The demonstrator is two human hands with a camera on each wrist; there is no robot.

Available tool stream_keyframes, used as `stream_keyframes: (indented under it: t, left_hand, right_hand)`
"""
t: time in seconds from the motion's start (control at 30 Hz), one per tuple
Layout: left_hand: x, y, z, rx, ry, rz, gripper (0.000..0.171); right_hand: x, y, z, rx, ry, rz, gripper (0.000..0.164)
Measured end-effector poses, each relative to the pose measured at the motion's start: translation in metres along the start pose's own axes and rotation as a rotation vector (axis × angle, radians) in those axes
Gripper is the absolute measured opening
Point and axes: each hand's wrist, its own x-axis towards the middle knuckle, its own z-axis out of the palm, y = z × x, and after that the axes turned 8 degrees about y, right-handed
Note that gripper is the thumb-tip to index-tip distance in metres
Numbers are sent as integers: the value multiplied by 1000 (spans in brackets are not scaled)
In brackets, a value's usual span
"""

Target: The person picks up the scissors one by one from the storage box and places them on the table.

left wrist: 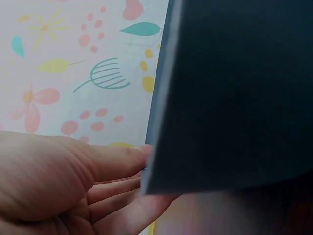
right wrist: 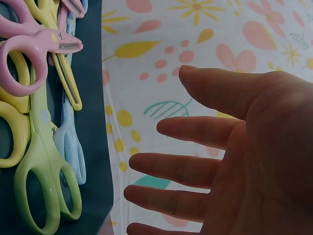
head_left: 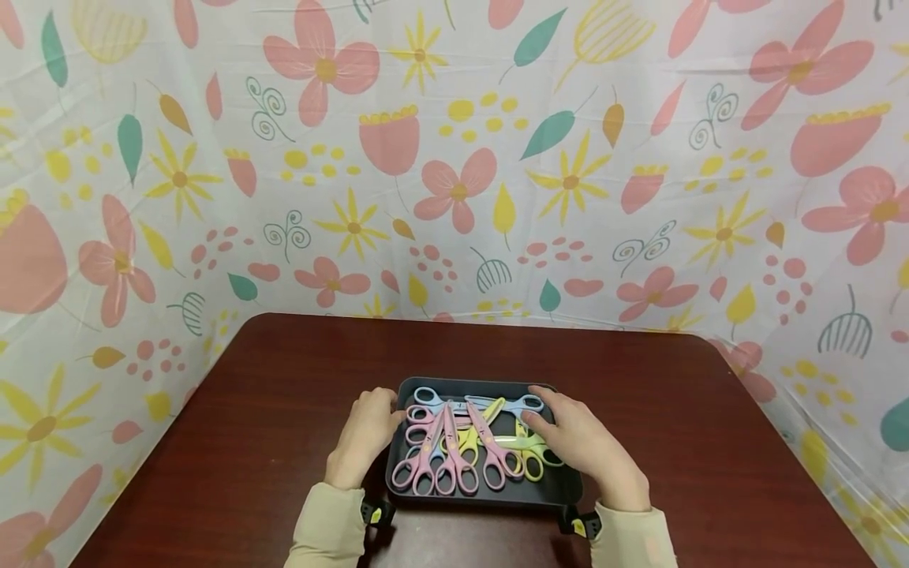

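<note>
A black tray (head_left: 490,499) holds several scissors in a loose pile: pink scissors (head_left: 450,450), light blue scissors (head_left: 465,407), yellow scissors (head_left: 490,414) and green scissors (right wrist: 39,161). My left hand (head_left: 365,434) is at the tray's left side. In the left wrist view its thumb lies against the tray edge with the other fingers underneath, pinching it. Over the right side in the head view is my right hand (head_left: 578,434). Its fingers are straight and spread in the right wrist view, beside the tray wall, holding nothing.
The tray is over a dark reddish-brown table (head_left: 284,394) near its front edge. Behind and around the table hangs a white cloth (head_left: 454,260) printed with flowers and leaves. Black wrist straps (head_left: 376,513) sit below both hands.
</note>
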Motion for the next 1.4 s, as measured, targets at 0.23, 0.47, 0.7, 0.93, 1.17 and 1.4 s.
stream_keyframes:
  t: [0.23, 0.47, 0.7, 0.93, 1.17, 1.4]
  left_hand:
    - [1, 4, 1, -11, 4, 8, 9]
    - [-4, 7, 4, -34, -21, -22, 8]
    - [-5, 6, 6, -24, -13, -6, 6]
    - [-1, 3, 0, 8, 3, 12, 11]
    - [0, 3, -1, 22, -17, -19, 9]
    - [0, 3, -2, 37, -13, -14, 7]
  right_hand:
    - [1, 3, 1, 3, -7, -8, 58]
    - [1, 12, -2, -40, -55, -24, 60]
    - [6, 22, -7, -141, -53, -130, 53]
    - [14, 28, -9, -238, -63, -260, 49]
    - [14, 35, -2, -283, -59, -369, 35]
    - [11, 40, 15, -323, -54, -514, 22]
